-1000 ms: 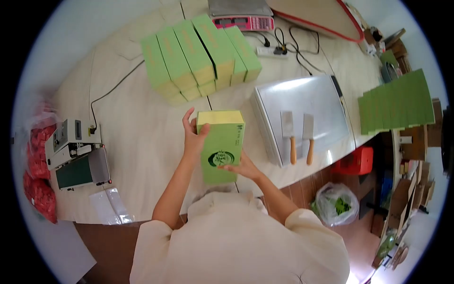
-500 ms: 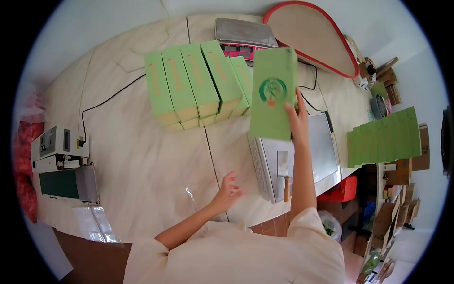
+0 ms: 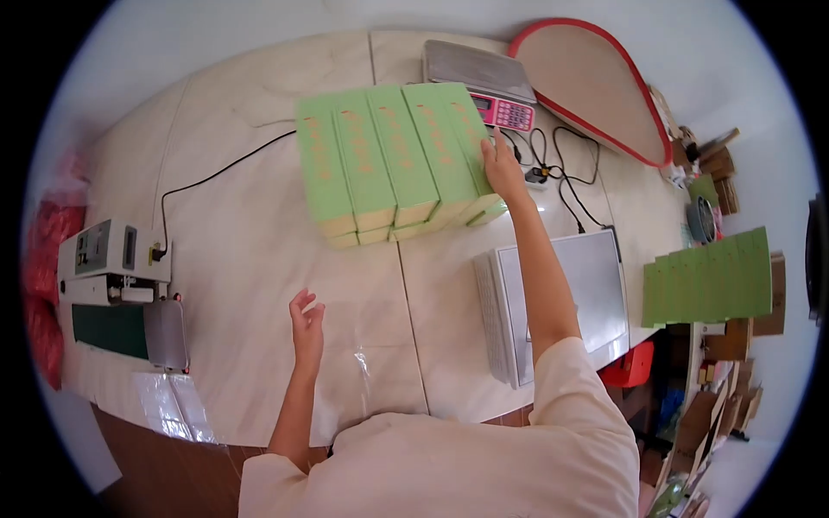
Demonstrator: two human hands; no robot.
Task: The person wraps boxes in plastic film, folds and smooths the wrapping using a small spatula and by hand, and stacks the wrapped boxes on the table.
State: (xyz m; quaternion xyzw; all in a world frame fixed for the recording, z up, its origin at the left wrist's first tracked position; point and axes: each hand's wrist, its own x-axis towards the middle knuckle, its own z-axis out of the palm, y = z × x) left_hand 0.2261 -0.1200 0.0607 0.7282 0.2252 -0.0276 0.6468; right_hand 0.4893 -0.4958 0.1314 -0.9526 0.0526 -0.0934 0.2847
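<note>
Several long green boxes with orange lettering stand side by side in two layers on the table. At the right end of the upper layer sits a green box, and my right hand holds its right side, thumb near the top edge. The far fingers are partly hidden. My left hand hovers above the table to the front left of the stack, fingers loosely bent and apart, with nothing in it.
A scale with a pink keypad stands behind the stack, beside a red-rimmed tray. Black cables lie to the right. A flat metal-topped device is under my right forearm. At left is a sealing machine; more green boxes stand far right.
My right hand has brought the green box down and left, from above the metal-topped device to the stack's right end. My left hand has moved left. The view has shifted slightly.
</note>
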